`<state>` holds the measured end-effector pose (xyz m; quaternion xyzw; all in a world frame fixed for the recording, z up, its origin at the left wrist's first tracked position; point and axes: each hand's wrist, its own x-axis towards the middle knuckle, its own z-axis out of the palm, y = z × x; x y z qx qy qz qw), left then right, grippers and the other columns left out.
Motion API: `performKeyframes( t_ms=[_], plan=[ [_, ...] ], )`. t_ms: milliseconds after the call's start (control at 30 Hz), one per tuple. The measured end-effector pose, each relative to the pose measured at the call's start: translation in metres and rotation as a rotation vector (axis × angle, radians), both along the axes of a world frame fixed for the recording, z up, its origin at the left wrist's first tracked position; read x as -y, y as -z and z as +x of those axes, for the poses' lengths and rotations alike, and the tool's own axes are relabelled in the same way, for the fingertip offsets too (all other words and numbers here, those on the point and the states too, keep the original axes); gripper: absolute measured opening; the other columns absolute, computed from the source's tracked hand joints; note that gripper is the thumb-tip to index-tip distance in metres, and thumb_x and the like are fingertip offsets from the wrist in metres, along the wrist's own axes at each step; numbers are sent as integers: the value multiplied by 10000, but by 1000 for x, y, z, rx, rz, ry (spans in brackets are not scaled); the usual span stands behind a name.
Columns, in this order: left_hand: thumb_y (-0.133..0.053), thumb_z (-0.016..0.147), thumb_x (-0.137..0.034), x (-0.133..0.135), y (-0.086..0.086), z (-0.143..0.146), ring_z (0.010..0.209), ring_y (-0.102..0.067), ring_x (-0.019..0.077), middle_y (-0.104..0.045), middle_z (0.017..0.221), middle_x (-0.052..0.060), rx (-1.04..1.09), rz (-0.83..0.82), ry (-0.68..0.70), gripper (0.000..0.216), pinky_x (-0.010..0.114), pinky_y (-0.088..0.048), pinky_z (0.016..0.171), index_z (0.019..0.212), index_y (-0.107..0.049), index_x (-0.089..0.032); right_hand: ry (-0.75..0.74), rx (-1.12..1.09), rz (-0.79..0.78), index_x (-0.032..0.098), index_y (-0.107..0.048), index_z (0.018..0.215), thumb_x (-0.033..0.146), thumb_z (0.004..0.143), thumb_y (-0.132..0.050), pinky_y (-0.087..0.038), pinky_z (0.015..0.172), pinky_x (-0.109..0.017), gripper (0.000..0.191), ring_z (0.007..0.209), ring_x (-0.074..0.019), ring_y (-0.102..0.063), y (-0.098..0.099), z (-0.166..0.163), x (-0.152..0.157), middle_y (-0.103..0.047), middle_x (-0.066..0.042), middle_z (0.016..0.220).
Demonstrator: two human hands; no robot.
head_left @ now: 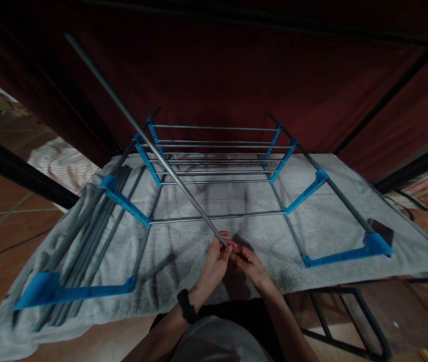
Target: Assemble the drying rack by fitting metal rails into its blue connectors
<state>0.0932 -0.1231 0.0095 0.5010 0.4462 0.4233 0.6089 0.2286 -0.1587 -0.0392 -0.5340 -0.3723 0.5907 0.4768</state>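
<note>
Grey metal tube point(179, 183): long, straight, slanting over drying rack point(306, 192), far end raised at left, near end low at centre. Rack: blue plastic brackets point(338, 255) on grey side rails point(296, 236); crossbars point(247, 215) mostly clustered toward far end.

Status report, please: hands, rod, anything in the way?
Left hand gripping grey rod. Right hand at its near end. Rod slants across the rack in view, contact unclear. Nothing visibly blocking the hands.
</note>
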Motion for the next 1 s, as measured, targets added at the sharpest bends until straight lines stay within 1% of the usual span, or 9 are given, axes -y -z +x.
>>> performKeyframes(
  t_ms=[133, 233, 333, 500, 600, 667, 767, 867, 1000],
  plan=[
    [-549, 893, -314, 4, 3, -16, 863, -675, 190, -674, 886, 8, -51, 62, -49, 306, 382, -513, 896, 1183, -509, -224, -13, 23, 24, 234, -711, 834, 678, 704, -757, -473, 679, -322, 465, 701, -170, -567, 5, -1, 2, -633, -4, 736],
    [-532, 901, -322, 4, 8, -30, 874, -673, 205, -673, 877, 16, -101, 101, -59, 321, 406, -496, 921, 1203, -506, -216, 74, -7, -11, 263, -719, 824, 689, 681, -773, -512, 713, -362, 453, 741, -202, -610, 6, 1, 1, -665, -25, 789],
    [-530, 893, -337, -1, 10, -44, 853, -669, 218, -665, 850, 12, -158, 128, -66, 362, 411, -496, 898, 1231, -488, -216, 152, -43, -37, 275, -713, 806, 710, 641, -788, -533, 729, -403, 472, 745, -225, -633, 3, 3, -3, -688, -48, 807],
    [-514, 895, -367, -13, -2, -65, 776, -633, 198, -616, 807, -20, -249, 191, -117, 431, 363, -504, 810, 1293, -449, -215, 206, -36, -47, 257, -708, 797, 736, 598, -784, -536, 721, -419, 524, 708, -220, -621, -6, 7, -8, -698, -63, 789],
    [-499, 903, -363, -14, -10, -74, 760, -624, 194, -605, 795, -23, -298, 210, -138, 437, 355, -505, 790, 1312, -451, -218, 241, -36, -37, 244, -710, 797, 709, 613, -783, -534, 725, -420, 505, 732, -231, -628, -10, 8, -11, -705, -82, 798],
    [-486, 906, -362, -12, -12, -80, 737, -618, 193, -591, 767, -28, -320, 223, -138, 424, 355, -509, 775, 1304, -467, -218, 266, -40, -38, 246, -708, 790, 683, 617, -791, -534, 720, -419, 477, 728, -233, -626, -13, 7, -13, -706, -85, 796],
    [-487, 901, -383, -7, -10, -87, 698, -615, 193, -579, 736, -32, -333, 233, -125, 415, 351, -521, 740, 1282, -498, -218, 295, -50, -27, 253, -697, 772, 664, 614, -799, -536, 715, -420, 451, 704, -227, -619, -20, 7, -17, -703, -68, 776],
    [-506, 888, -424, -3, -6, -95, 682, -626, 199, -595, 727, -30, -343, 227, -120, 419, 349, -528, 711, 1258, -530, -229, 301, -67, 9, 250, -697, 781, 665, 626, -799, -538, 727, -420, 454, 709, -226, -631, -32, 6, -20, -712, -61, 787],
    [-509, 864, -497, -4, 2, -106, 711, -654, 216, -646, 751, -13, -395, 208, -128, 461, 371, -548, 740, 1237, -569, -233, 308, -95, 49, 250, -708, 795, 670, 615, -821, -539, 727, -397, 471, 701, -212, -638, -49, 6, -27, -718, -48, 785]
  ],
)
